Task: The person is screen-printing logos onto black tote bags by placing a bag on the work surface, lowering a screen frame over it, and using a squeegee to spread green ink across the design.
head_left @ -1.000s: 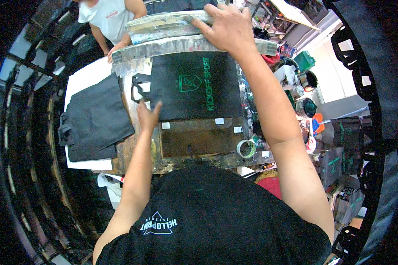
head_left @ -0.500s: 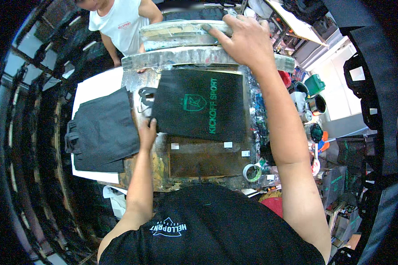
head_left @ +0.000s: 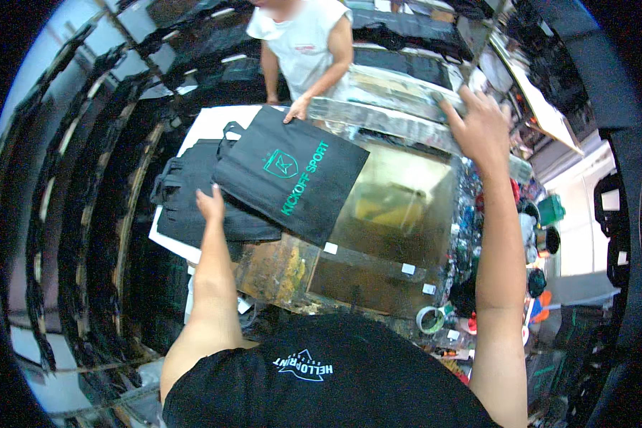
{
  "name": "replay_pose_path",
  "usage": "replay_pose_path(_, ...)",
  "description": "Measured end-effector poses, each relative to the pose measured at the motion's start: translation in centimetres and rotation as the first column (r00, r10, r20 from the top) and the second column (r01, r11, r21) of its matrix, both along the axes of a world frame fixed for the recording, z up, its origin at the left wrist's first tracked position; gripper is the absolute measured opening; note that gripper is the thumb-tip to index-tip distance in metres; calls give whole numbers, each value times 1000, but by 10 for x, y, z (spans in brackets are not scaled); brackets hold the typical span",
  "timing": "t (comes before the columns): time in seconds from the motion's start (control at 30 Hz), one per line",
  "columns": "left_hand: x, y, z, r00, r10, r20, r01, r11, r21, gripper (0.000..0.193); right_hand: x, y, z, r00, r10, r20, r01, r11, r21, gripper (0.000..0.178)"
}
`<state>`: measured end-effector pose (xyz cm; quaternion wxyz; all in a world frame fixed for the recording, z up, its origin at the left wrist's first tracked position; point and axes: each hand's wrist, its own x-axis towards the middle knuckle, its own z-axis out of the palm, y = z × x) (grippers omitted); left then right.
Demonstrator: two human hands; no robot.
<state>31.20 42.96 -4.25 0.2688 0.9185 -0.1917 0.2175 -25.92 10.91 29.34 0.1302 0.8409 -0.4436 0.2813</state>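
Note:
A black fabric tote bag [head_left: 292, 178] with a green crest and lettering is held tilted, partly over a stack of black bags [head_left: 182, 214]. My left hand [head_left: 211, 205] is closed on its near left edge. A co-worker's hand [head_left: 297, 109] holds the same bag at its far edge. My right hand [head_left: 483, 128] reaches up to the raised printing screen frame [head_left: 385, 121], its thumb against the near side and its fingers over the top; the fingers are a little blurred. Right of the bag, the shiny brown printing board [head_left: 399, 203] lies uncovered.
The stack lies on a white sheet [head_left: 246, 118] at the left. A tape roll [head_left: 429, 319] rests near the board's front right corner. Ink pots and a green container [head_left: 551, 210] stand along the right. Racks [head_left: 85, 235] with black bags surround the left; a co-worker [head_left: 303, 50] stands across the table.
The printed bag has come off the board and moved left over the stack, with my left hand and the co-worker's hand on it. My right hand stays at the raised frame. The view has shifted.

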Motion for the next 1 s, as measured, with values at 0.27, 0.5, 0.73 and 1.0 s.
replay_pose_path(0.27,-176,53,-75,905,-293,-310,412,788,457,102,-7,-1,-12,996,-53,-72,51,998,-29,53)
replay_pose_path(0.5,-172,53,-63,883,-299,-362,452,750,483,81,-10,6,-7,997,-55,-63,53,998,-30,53)
replay_pose_path(0.73,-155,60,-55,861,-212,-463,459,718,524,59,-8,15,-11,998,-27,-48,27,1000,-10,52)
replay_pose_path(1.0,-152,47,-7,820,-167,-547,541,538,647,83,-13,26,-20,1000,-7,9,8,998,-56,49)
